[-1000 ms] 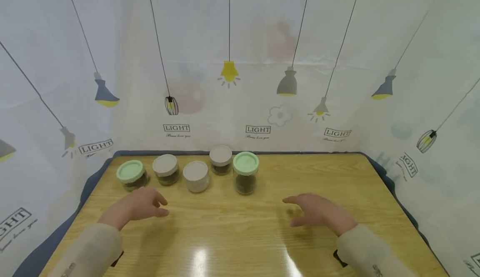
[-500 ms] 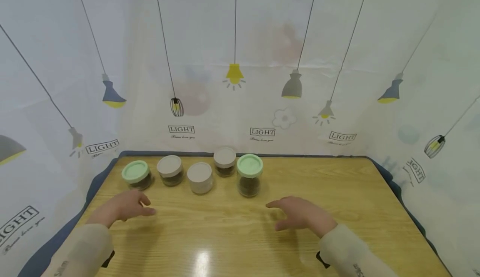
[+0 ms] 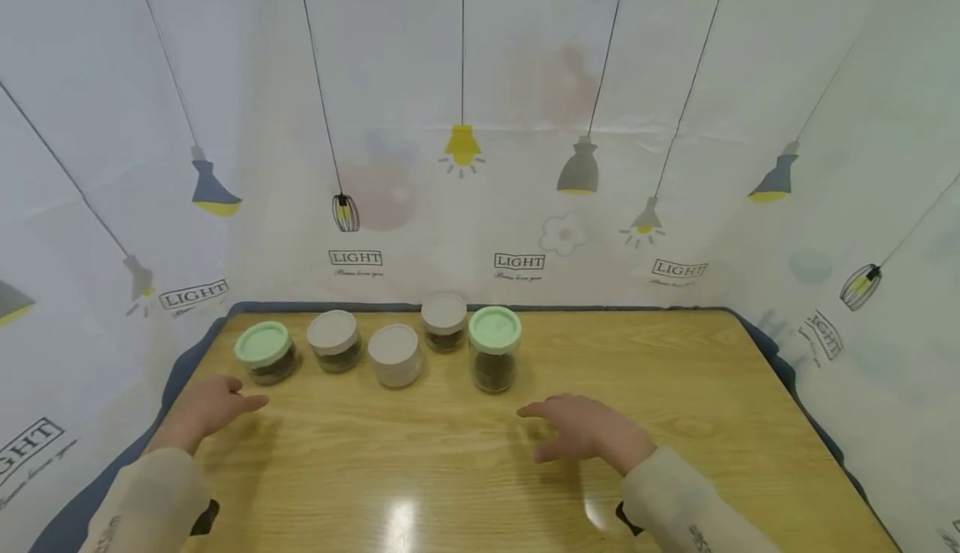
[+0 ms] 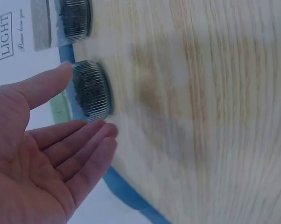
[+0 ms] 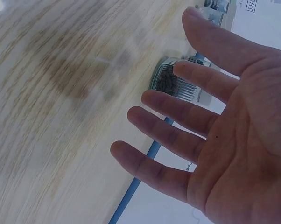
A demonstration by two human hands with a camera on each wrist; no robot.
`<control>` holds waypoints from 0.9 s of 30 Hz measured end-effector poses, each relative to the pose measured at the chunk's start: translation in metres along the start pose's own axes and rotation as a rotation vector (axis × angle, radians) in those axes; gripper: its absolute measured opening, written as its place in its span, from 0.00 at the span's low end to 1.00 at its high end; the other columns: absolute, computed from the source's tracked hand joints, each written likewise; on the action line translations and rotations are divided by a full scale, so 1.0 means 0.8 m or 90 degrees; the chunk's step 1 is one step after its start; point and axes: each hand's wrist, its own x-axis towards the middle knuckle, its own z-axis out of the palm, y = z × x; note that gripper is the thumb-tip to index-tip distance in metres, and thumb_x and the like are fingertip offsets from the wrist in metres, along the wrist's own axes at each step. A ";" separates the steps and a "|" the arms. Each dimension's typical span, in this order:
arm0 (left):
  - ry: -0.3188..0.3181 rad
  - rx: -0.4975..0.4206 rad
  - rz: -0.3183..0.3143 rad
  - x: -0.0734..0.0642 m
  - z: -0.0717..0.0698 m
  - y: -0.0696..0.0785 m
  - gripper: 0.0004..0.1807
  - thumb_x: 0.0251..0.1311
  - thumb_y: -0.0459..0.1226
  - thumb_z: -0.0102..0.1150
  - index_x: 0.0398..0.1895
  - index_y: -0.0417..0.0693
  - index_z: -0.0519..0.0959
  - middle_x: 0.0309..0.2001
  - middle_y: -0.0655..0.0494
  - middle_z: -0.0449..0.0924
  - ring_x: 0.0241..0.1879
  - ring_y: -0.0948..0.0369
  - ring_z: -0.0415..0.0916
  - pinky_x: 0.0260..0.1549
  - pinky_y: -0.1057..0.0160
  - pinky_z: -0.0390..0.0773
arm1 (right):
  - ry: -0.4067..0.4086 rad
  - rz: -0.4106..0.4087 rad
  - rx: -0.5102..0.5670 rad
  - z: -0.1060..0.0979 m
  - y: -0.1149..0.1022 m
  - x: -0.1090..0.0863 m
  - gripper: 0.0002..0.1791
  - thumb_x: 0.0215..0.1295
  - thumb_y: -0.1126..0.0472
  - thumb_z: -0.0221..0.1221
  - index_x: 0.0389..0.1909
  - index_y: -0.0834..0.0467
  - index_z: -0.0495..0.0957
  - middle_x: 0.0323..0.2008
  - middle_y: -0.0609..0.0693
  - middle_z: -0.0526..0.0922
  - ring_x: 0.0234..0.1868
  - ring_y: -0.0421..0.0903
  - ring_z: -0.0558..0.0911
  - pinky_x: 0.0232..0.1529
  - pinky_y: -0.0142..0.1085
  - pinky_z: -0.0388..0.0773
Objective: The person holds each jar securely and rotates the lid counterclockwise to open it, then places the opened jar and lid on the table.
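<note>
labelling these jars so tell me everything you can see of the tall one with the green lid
The tall jar is clear, glass by its look, with a round pale green lid on top. Dark contents show inside. It stands upright on the wooden table, the rightmost of the five, just right of and nearer than a pale-lidded jar. The right hand is nearest, but its fingers do not touch it.
</note>
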 end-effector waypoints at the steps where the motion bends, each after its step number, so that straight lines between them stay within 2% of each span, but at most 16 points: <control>1: 0.009 -0.011 -0.005 0.003 0.002 -0.001 0.50 0.61 0.62 0.54 0.61 0.20 0.64 0.59 0.23 0.69 0.57 0.29 0.67 0.51 0.37 0.73 | 0.001 0.000 0.000 0.000 -0.001 0.000 0.33 0.59 0.49 0.67 0.66 0.48 0.71 0.64 0.53 0.75 0.66 0.56 0.72 0.66 0.54 0.68; 5: 0.029 -0.075 -0.033 0.015 0.010 -0.003 0.54 0.60 0.63 0.53 0.65 0.18 0.57 0.62 0.21 0.65 0.57 0.29 0.66 0.52 0.36 0.72 | 0.002 0.002 -0.002 0.002 -0.003 0.001 0.33 0.59 0.48 0.67 0.65 0.48 0.72 0.63 0.52 0.76 0.65 0.56 0.72 0.65 0.54 0.68; 10: 0.043 -0.182 -0.097 0.027 0.022 -0.004 0.61 0.59 0.65 0.52 0.70 0.18 0.45 0.66 0.19 0.54 0.63 0.28 0.57 0.60 0.34 0.64 | 0.001 0.000 -0.015 0.004 -0.005 0.002 0.33 0.59 0.48 0.67 0.66 0.48 0.71 0.63 0.52 0.76 0.65 0.55 0.73 0.64 0.53 0.69; 14: 0.075 -0.261 -0.144 0.034 0.033 -0.005 0.62 0.59 0.64 0.54 0.71 0.20 0.39 0.68 0.19 0.48 0.66 0.27 0.51 0.65 0.34 0.58 | 0.003 -0.006 -0.019 0.005 -0.005 0.003 0.33 0.59 0.47 0.66 0.66 0.49 0.71 0.62 0.52 0.77 0.64 0.55 0.74 0.64 0.52 0.70; 21: 0.174 -0.354 -0.180 0.046 0.050 0.004 0.60 0.57 0.60 0.61 0.73 0.26 0.41 0.71 0.22 0.48 0.69 0.30 0.51 0.67 0.35 0.57 | 0.004 0.012 -0.023 0.006 -0.002 0.003 0.33 0.58 0.47 0.67 0.65 0.49 0.71 0.62 0.53 0.77 0.64 0.56 0.74 0.63 0.53 0.71; 27: 0.202 -0.377 -0.176 0.056 0.055 0.011 0.59 0.56 0.59 0.63 0.74 0.28 0.45 0.71 0.24 0.51 0.69 0.32 0.52 0.67 0.36 0.56 | -0.004 0.019 -0.022 0.006 0.004 0.002 0.34 0.59 0.46 0.66 0.66 0.48 0.71 0.62 0.52 0.77 0.62 0.54 0.75 0.62 0.52 0.72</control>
